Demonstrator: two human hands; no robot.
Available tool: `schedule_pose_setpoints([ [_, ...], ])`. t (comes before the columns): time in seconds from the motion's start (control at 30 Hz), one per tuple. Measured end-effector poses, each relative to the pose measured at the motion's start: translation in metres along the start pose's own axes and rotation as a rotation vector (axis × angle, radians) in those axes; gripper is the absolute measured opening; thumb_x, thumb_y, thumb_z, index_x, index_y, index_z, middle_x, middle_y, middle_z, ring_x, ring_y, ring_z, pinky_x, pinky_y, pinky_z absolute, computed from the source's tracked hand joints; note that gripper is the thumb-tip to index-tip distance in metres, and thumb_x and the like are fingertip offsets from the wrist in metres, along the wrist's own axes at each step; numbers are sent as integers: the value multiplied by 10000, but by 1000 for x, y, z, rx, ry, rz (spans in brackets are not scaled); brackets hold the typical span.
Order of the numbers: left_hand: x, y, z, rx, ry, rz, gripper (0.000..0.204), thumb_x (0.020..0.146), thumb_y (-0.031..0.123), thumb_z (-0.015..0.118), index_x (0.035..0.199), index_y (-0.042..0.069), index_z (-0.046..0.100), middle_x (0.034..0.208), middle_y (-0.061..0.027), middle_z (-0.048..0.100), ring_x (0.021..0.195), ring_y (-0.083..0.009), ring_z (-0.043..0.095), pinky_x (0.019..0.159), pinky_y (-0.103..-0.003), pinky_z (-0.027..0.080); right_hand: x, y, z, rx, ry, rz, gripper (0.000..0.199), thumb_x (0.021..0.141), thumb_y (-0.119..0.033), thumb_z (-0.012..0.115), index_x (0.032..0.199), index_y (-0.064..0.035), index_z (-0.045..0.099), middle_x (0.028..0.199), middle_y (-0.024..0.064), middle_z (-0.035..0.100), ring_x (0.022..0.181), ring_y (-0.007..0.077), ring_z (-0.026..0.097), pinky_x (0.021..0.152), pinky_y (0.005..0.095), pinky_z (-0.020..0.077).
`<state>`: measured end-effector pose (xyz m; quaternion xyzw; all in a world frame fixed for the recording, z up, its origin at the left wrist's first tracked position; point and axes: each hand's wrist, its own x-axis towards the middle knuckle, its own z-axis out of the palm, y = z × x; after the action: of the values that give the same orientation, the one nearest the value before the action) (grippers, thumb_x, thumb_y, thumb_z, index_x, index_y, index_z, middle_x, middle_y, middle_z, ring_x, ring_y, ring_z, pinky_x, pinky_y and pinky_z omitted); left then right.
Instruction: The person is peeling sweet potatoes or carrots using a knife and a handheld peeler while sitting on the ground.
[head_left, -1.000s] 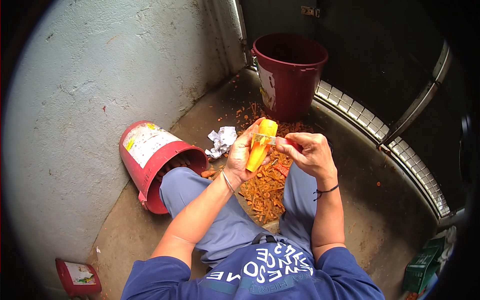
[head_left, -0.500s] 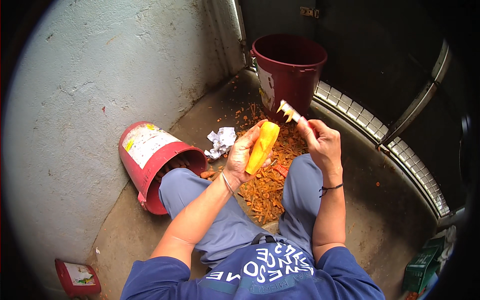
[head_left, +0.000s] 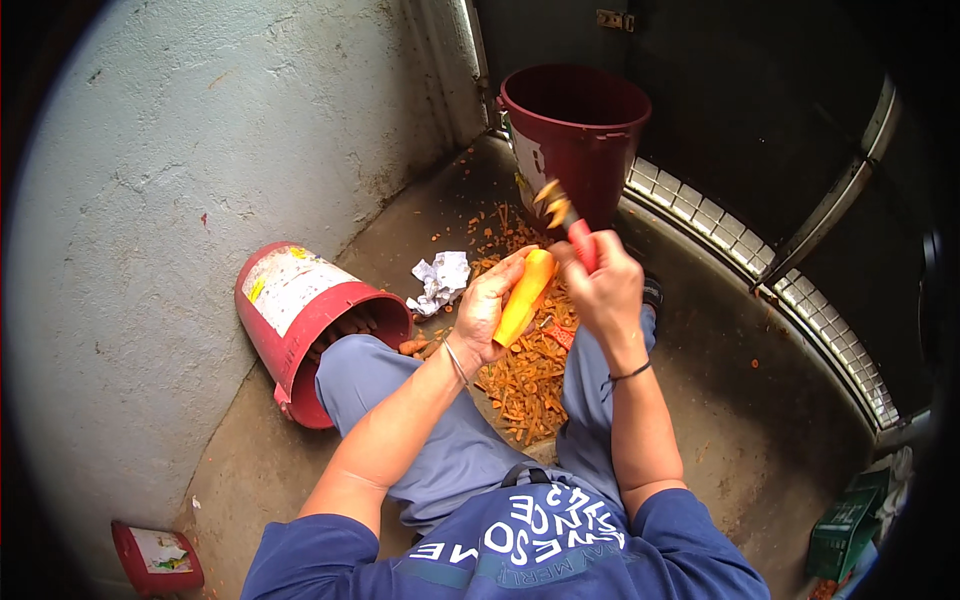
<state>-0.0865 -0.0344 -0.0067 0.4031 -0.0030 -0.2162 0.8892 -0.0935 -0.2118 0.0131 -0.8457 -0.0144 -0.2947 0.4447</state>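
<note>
My left hand (head_left: 489,308) is wrapped round a peeled, bright orange carrot (head_left: 525,298), its upper end pointing away from me and its cut-looking lower end near my wrist. Just right of the carrot, my right hand (head_left: 604,285) grips a red-handled peeler (head_left: 583,243). Bits of orange peel cling to its blade, which is blurred by motion and points up and away. Below both hands, a heap of carrot peelings (head_left: 528,392) covers the floor between my legs.
Left of my knee a red bucket (head_left: 300,322) lies on its side with unpeeled carrots (head_left: 352,322) inside. Crumpled white paper (head_left: 440,281) sits beside it. An upright dark red bucket (head_left: 585,150) stands ahead by the dark door. A green crate (head_left: 845,530) is at lower right.
My right hand has moved left and slightly down, closer to the carrot, with the peeler's red handle now showing. The carrot has tilted slightly in my left hand.
</note>
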Motion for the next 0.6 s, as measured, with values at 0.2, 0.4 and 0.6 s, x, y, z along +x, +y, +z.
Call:
schedule_pose_setpoints([
  [0.2,2,0,-16,-93,-108,-195,421,1114,421,457,1349,102,601,1051,-117,722,679,-175,661,516,-289,519,27,36,-53,130,285,-52,351,1059,-289,649,1269,-9,632,949,110,723,712,216,667,631,375,546],
  [0.4,7,2,-23,-165,-125,-201,473,1123,461,394,1321,88,608,1047,-140,718,668,-172,643,522,-316,490,3,-38,-87,879,501,-250,419,1128,-311,503,1293,69,571,896,142,679,642,126,607,564,264,515],
  [0.6,8,-1,-20,-210,-97,-205,436,1126,422,401,1312,88,612,1043,-126,702,633,-166,590,500,-291,452,9,65,9,256,-371,601,396,1092,-393,568,942,-41,668,631,14,596,421,122,526,400,304,426],
])
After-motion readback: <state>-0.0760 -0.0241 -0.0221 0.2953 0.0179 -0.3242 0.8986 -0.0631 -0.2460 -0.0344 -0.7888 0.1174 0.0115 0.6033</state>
